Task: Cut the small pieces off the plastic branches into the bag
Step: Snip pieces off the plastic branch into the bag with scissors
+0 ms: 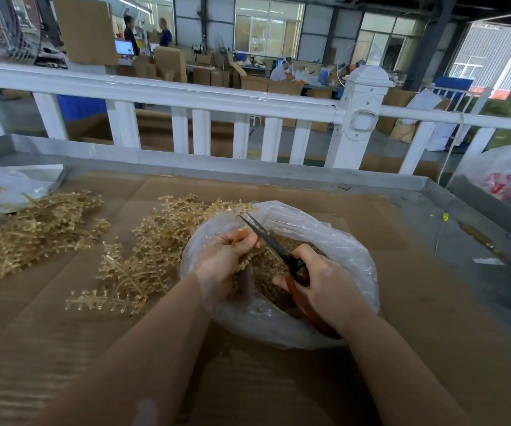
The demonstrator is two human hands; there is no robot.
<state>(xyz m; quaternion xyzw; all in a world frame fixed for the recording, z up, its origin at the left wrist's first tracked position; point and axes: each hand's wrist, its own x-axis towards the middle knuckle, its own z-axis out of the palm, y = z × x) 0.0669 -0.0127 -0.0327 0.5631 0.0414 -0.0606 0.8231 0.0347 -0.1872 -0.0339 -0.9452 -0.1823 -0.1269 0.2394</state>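
A clear plastic bag (334,238) sits open on the cardboard, with several small amber pieces (271,265) inside. Over its left rim my left hand (226,259) grips a thin amber plastic branch (240,236). My right hand (325,284) holds scissors (274,244) by their red-brown handles, the dark blades pointing up-left past my left fingers. Whether the blades touch the branch I cannot tell. A heap of amber plastic branches (143,256) lies just left of the bag.
A second heap of branches (29,229) lies at the far left, beside a crumpled clear bag (17,182). Cardboard (402,333) covers the metal-rimmed table. A white railing (186,96) runs behind it. Another plastic bag (509,173) sits at the right.
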